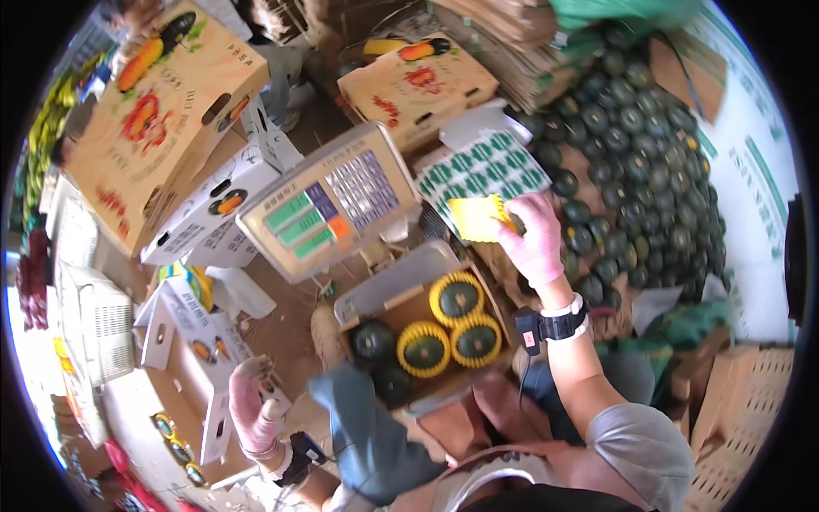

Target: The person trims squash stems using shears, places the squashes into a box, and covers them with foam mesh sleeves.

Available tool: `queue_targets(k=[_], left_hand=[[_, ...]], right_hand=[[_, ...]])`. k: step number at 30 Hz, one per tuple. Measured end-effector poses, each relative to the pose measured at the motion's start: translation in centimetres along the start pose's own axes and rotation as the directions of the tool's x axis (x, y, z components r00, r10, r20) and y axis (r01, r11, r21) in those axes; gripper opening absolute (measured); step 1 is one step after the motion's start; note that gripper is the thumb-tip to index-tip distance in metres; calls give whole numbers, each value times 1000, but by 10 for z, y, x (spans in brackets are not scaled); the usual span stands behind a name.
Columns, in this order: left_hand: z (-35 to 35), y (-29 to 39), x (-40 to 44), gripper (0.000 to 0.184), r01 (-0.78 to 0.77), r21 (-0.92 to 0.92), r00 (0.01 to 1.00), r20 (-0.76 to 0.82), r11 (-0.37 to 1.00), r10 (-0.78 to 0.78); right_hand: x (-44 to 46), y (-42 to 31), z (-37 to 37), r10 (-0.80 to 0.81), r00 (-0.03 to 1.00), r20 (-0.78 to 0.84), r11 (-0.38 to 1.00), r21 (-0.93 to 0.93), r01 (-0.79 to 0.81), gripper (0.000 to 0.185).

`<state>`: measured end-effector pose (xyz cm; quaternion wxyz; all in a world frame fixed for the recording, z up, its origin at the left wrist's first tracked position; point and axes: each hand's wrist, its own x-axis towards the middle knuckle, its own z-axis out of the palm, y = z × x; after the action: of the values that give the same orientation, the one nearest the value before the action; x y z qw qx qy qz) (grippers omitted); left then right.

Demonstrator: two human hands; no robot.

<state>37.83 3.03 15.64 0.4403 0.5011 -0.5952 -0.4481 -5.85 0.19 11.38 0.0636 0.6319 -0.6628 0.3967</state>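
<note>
Pink gloves cover both hands. My right hand is closed on a yellow foam net, held flat beside the green-and-white sticker sheets. Lower left, my left hand has its fingers curled near the side of a white carton; what is inside them, if anything, is too small to make out. Between the hands, an open cardboard box holds dark green squashes. Three of them, such as the squash, sit in yellow foam nets, while others at the left, like the squash, are bare.
A weighing scale display stands behind the box. Printed cartons are stacked at upper left, another carton lies at upper centre. A large squash pile fills the right. A person is partly visible at top left.
</note>
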Motion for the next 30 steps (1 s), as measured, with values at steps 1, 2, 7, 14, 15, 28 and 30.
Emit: queue_targets(k=[1, 2, 7, 14, 15, 28, 30], left_hand=[[-1, 40, -14, 66, -35, 68, 986, 168, 997, 23], [2, 75, -19, 61, -102, 114, 945, 322, 988, 60], [82, 182, -87, 36, -610, 226, 602, 756, 759, 258], [141, 163, -219, 54, -505, 247, 832, 393, 827, 391], [144, 164, -234, 53, -450, 180, 860, 352, 875, 370], [160, 135, -304, 23, -254, 284, 966, 118, 925, 229], [165, 113, -298, 27, -233, 323, 968, 163, 917, 189]], right_hand=[[-11, -29, -32, 64, 998, -4, 995, 73, -63, 22], [-25, -57, -58, 103, 994, 17, 982, 160, -105, 22], [-98, -180, -153, 96, 984, 151, 845, 509, -160, 20], [-187, -220, -228, -2, 835, 550, 99, 831, -547, 21], [-203, -214, -224, -58, 839, 541, -56, 837, -544, 26], [-277, -203, -248, 197, 913, 357, 558, 725, -403, 27], [-278, -207, -241, 240, 886, 396, 464, 755, -463, 32]])
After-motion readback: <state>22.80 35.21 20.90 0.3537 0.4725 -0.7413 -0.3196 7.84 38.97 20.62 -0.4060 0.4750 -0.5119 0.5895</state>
